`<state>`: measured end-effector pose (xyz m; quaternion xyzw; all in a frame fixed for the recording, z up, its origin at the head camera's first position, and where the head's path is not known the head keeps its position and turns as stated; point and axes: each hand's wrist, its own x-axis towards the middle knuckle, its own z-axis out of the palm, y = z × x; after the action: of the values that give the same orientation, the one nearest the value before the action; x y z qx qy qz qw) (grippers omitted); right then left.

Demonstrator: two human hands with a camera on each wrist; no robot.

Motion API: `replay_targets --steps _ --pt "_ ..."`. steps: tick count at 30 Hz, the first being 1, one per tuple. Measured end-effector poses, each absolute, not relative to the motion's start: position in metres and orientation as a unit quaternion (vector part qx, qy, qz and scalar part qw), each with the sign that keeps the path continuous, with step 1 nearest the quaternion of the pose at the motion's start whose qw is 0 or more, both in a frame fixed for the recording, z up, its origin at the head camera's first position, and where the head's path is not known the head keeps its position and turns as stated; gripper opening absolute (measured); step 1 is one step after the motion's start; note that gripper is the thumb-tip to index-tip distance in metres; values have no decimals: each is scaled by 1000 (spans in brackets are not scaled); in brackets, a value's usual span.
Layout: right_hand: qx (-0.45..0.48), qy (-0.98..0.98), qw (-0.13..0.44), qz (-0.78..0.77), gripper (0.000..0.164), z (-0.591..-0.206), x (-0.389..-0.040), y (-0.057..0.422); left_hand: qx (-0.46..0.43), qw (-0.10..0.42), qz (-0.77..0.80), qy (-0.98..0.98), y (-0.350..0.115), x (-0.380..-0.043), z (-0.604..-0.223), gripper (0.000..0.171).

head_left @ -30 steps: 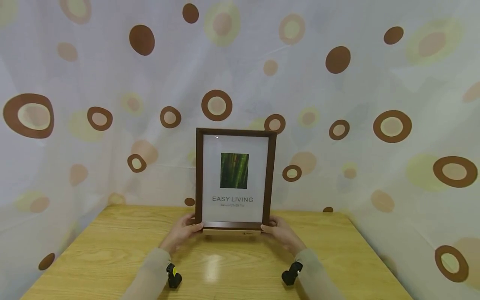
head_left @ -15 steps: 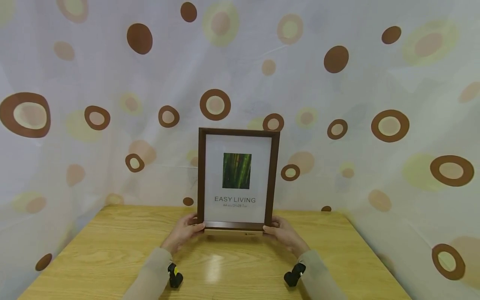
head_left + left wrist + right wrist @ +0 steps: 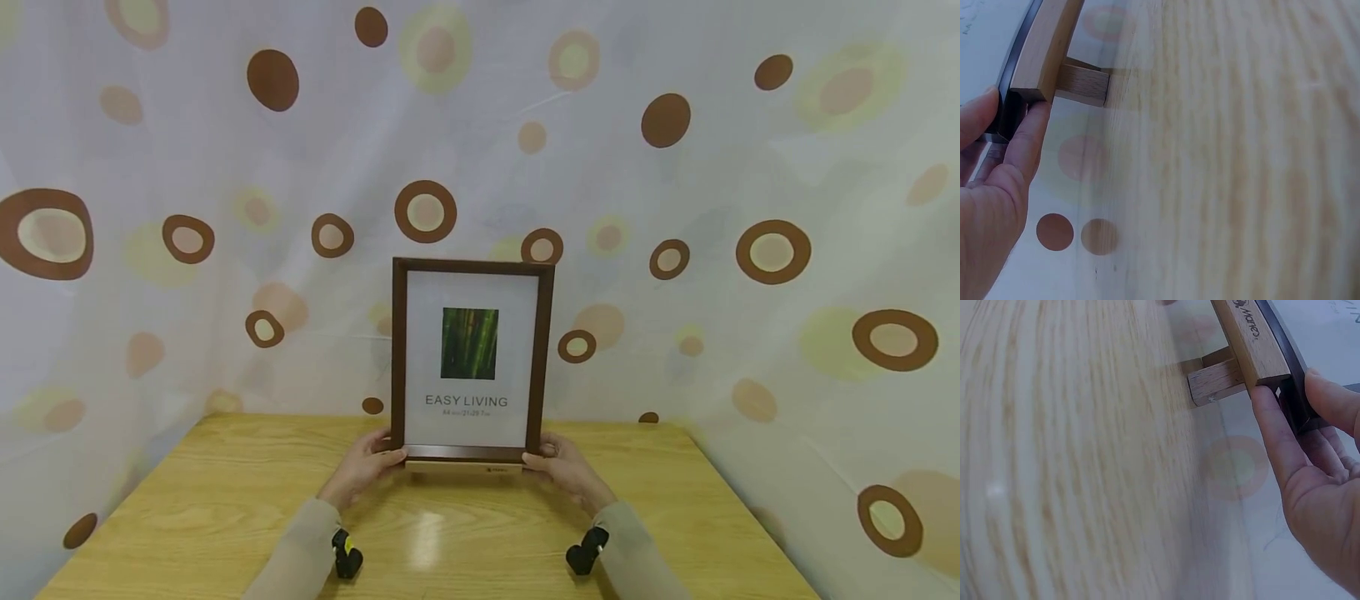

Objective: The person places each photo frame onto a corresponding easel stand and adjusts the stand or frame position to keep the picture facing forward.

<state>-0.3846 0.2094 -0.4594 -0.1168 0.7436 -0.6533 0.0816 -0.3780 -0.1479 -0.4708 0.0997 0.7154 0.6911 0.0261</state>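
Observation:
A dark brown picture frame point(image 3: 472, 425) stands upright in the middle of the head view, with a small green bamboo picture and the words "EASY LIVING" behind its pane. Below its bottom edge runs the light wooden ledge of a stand point(image 3: 463, 468), whose short feet point(image 3: 1083, 84) meet the table in the wrist views. My left hand point(image 3: 362, 468) grips the frame's lower left corner, thumb in front and fingers behind. At the lower right corner my right hand point(image 3: 567, 472) holds it the same way. Each index finger lies against the end of the ledge; the stand's back is hidden.
The light wooden table point(image 3: 225, 517) spreads out under both forearms. Behind it and at both sides hangs a white sheet point(image 3: 480, 108) with brown, peach and yellow dots. Black wrist devices point(image 3: 347, 554) sit at both cuffs.
The head view has turned slightly, so the wall pattern slides left. Against it the frame sits a touch further right. Both hands keep the same hold on its lower corners.

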Motion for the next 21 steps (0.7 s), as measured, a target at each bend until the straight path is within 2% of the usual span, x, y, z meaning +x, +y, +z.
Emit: replay_targets --steps 21 --pt "-109 748 73 -651 41 -460 -386 207 89 10 679 729 -145 -375 -468 56"
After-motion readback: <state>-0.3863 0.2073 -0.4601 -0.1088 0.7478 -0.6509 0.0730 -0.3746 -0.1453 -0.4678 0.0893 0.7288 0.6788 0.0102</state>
